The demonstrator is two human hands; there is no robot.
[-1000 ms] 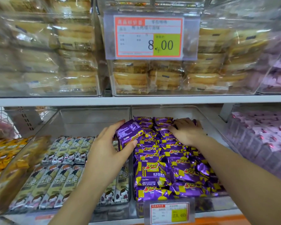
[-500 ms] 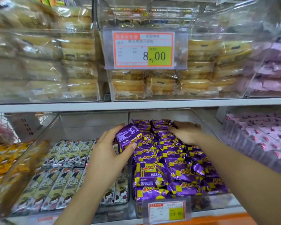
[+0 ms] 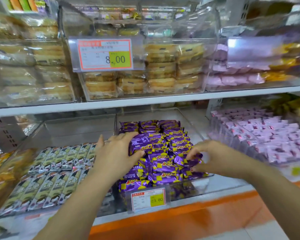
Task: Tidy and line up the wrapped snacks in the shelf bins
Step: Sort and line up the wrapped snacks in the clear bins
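Observation:
A clear bin point(image 3: 189, 122) on the lower shelf holds several purple-and-yellow wrapped snacks point(image 3: 164, 165) in rough rows. My left hand point(image 3: 116, 153) grips one purple snack pack point(image 3: 140, 144) by its left end, holding it over the bin's left side. My right hand point(image 3: 210, 156) has come to the front right of the pile, its fingers curled and pinching the end of a purple snack point(image 3: 190, 160) there. The frame is blurred by motion.
Left of it, a clear bin point(image 3: 76, 125) holds grey-and-green wrapped bars point(image 3: 47, 184). A bin of pink packs point(image 3: 267, 135) stands to the right. The upper shelf point(image 3: 145, 100) carries clear boxes of cakes point(image 3: 163, 71) with a price tag point(image 3: 104, 55). Another price tag point(image 3: 148, 198) hangs on the purple bin's front.
My right hand has drawn back from the rear of the purple pile to its front right and pinched a pack. My left hand has lowered its pack toward the pile. The view has tilted.

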